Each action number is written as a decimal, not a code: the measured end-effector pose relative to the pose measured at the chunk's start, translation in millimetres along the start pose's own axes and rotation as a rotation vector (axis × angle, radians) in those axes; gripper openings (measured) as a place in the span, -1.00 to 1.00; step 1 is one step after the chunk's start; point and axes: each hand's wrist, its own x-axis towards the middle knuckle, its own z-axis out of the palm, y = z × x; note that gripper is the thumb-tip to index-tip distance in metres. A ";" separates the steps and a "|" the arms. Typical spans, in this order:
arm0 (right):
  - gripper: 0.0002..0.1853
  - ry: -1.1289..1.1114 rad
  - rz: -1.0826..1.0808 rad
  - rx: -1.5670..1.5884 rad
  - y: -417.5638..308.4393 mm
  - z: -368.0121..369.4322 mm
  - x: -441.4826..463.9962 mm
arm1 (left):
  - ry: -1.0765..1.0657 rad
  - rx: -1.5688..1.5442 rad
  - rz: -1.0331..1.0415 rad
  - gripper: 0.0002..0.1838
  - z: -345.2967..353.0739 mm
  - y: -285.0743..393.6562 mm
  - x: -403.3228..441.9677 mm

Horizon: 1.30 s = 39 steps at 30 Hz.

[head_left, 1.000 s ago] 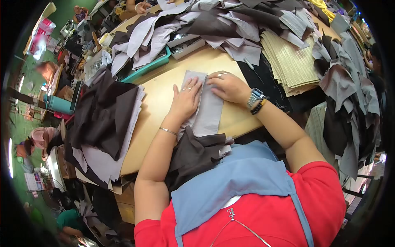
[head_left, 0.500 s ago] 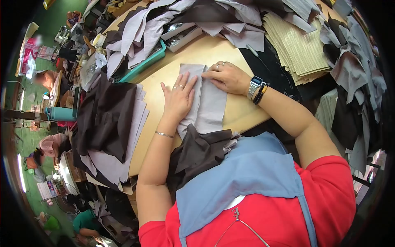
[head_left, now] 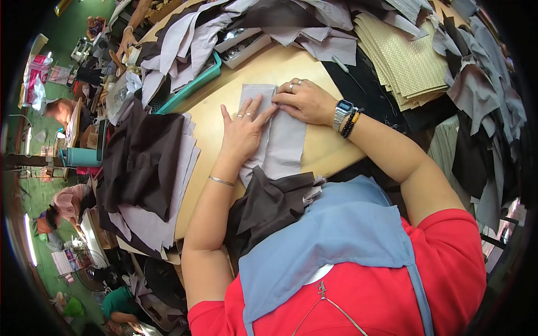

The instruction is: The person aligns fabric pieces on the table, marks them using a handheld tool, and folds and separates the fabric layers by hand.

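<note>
A pale grey-lilac fabric piece point(head_left: 284, 147) lies on the wooden tabletop, with a lengthwise fold or seam down its middle. My left hand point(head_left: 244, 131) rests flat on its left half, fingers spread. At the upper part of the seam, my right hand point(head_left: 307, 102) has its thumb and fingertips closed together on the fabric; the exact grip is partly hidden. Bunched dark brown fabric point(head_left: 274, 196) lies between the piece and my blue apron point(head_left: 325, 229), overlapping the piece's lower edge.
Stacked dark and lilac fabric point(head_left: 143, 162) lies at left. A teal tray point(head_left: 193, 87) and grey box point(head_left: 244, 53) stand behind, under draped cloth. A pen-like tool point(head_left: 340, 64) and woven cream sheets point(head_left: 400, 61) lie at right. Other people work at far left.
My right fingers have drawn closer together at the seam, and my left index finger now reaches toward them. At the upper left, another person's arm has come into view.
</note>
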 end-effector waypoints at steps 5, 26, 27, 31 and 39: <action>-0.78 -0.014 0.084 -0.089 -0.7 1.0 -0.9 | 0.007 -0.027 -0.007 -0.51 1.4 -1.6 2.1; -0.64 -0.008 0.190 -0.121 0.3 1.7 -2.0 | 0.024 -0.093 -0.080 -0.45 3.2 9.9 34.8; -0.63 -0.017 0.195 -0.115 -0.2 0.8 -1.6 | 0.019 -0.093 -0.087 -0.44 1.6 10.9 36.0; -0.58 -0.035 0.103 -0.033 0.2 -2.2 -1.0 | 0.018 -0.082 -0.086 -0.47 0.5 13.4 35.7; -0.60 -0.067 0.089 -0.032 3.2 0.9 -3.1 | 0.062 -0.023 0.000 -0.50 -6.5 4.6 9.1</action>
